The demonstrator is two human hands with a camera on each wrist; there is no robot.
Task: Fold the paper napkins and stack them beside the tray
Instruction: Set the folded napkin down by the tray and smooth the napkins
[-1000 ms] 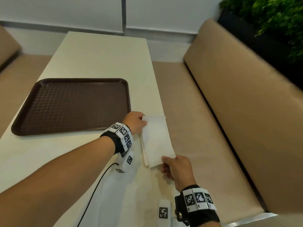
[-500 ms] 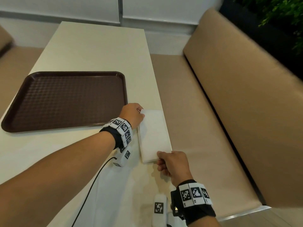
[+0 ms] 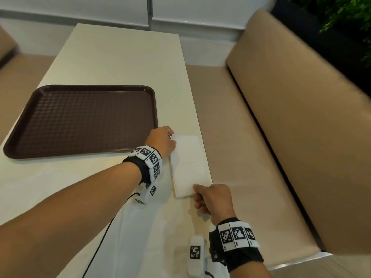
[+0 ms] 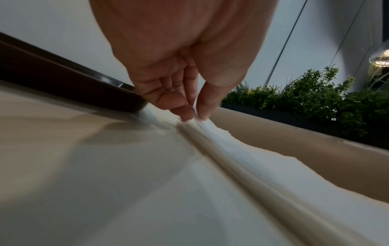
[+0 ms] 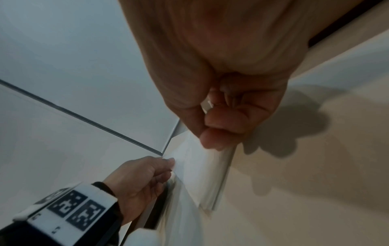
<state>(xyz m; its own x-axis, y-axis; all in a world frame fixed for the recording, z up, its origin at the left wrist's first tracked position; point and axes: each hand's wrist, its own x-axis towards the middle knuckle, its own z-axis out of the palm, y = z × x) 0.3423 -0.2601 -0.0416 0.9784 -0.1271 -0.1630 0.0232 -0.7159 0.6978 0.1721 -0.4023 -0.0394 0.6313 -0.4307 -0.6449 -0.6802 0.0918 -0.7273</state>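
Both hands pinch a folded napkin stack beside the tray.

The napkins [image 3: 189, 164] lie flat on the table [image 3: 124, 63], along its right edge, just right of the tray [image 3: 80, 121], which holds nothing. The left hand [image 3: 160, 140] pinches the far left corner between thumb and fingertips [image 4: 187, 114]; the right hand [image 3: 214, 198] pinches the near edge, thumb on top, its other fingers curled and mostly hidden under the palm. How many napkins are stacked is unclear: the left wrist view shows only blurred layered edges. A bench [image 3: 281, 137] runs along the right, with plants [image 3: 345, 15] cut off at the frame's corner.
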